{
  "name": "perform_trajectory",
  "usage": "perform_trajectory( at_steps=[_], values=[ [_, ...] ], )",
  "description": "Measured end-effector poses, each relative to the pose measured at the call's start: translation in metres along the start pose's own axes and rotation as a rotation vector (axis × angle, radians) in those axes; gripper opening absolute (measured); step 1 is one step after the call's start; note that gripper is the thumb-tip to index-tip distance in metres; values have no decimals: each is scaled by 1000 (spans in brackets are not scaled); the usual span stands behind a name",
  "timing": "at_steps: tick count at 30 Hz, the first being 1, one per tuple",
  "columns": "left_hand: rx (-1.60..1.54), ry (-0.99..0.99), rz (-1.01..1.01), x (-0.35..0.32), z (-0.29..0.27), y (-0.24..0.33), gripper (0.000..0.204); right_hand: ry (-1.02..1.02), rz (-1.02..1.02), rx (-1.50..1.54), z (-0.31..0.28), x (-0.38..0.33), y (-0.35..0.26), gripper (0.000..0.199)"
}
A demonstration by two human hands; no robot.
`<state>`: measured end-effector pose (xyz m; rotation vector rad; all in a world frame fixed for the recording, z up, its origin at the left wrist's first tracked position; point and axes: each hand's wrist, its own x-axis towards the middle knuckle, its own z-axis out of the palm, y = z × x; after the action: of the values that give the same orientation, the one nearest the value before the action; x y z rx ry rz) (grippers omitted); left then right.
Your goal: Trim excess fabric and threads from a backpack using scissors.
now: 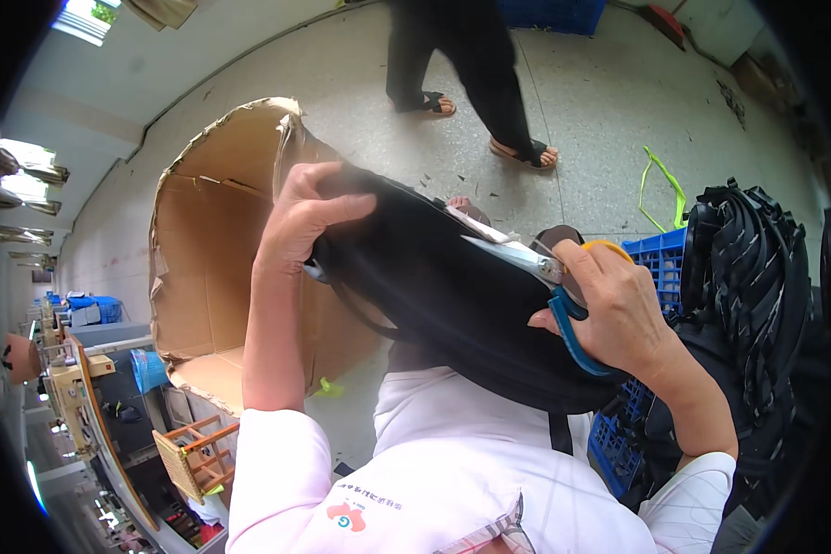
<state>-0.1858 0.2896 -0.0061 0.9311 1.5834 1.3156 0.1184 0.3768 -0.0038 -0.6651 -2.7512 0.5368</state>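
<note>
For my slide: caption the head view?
Left hand grips black fabric bag; right hand works blue-handled scissors.

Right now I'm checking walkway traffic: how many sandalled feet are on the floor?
2: one sandalled foot near the top centre, the other sandalled foot to its right; more may be hidden.

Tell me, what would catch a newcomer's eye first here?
In the middle, a black bag is held up: the left hand grips its upper edge, and the right hand works blue-handled scissors against it. Behind the bag on the left gapes a big open cardboard box. At the right a stack of black bags stands by a blue crate, and a person in sandals walks past at the top.
</note>
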Motion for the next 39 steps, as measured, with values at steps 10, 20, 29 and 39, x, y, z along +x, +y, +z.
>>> perform_trajectory(
  at_steps=[10, 20, 29, 39],
  values=[
    [-111, -108, -1, -3, 2, -3, 19, -51, -27, -59, 13, 4, 7, 54],
    [-57, -112, 21, -7, 0, -1, 22, 8, -95, -15, 11, 28, -2, 53],
    [-73, -145, 29, -7, -2, -3, 21, -36, -82, 48, 9, 34, -4, 51],
    [-72, -155, 58, -4, -4, -10, 19, -129, -6, 158, 13, 35, -6, 46]
  ],
)
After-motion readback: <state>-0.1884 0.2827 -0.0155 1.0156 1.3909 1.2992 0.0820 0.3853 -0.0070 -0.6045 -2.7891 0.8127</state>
